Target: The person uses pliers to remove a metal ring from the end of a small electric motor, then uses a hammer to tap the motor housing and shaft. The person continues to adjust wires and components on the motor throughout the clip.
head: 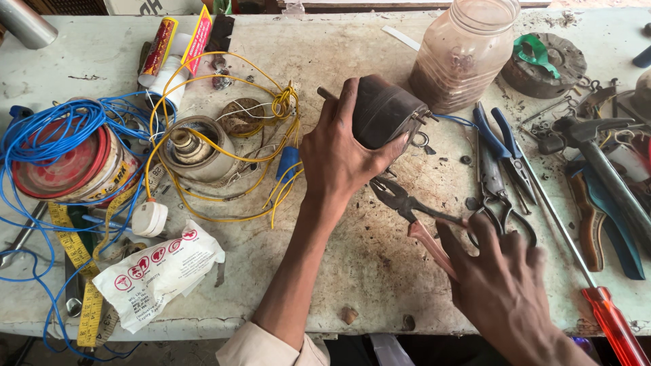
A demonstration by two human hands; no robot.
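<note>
A crumpled white packet (157,271) with red symbols lies at 8 o'clock on the table (380,264); a red-yellow tube (160,46) at 11. The left hand (339,152) grips a dark, dusty cylindrical motor (383,112) at centre. The right hand (498,278) closes on pliers (413,207) at 5.

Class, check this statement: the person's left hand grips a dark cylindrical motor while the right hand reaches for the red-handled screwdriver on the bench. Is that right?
Not quite. The left hand does grip the dark cylindrical motor, but the right hand is on the pliers, touching their handles, not reaching for the red-handled screwdriver, which lies apart near the bench edge. The head view shows this.
</note>
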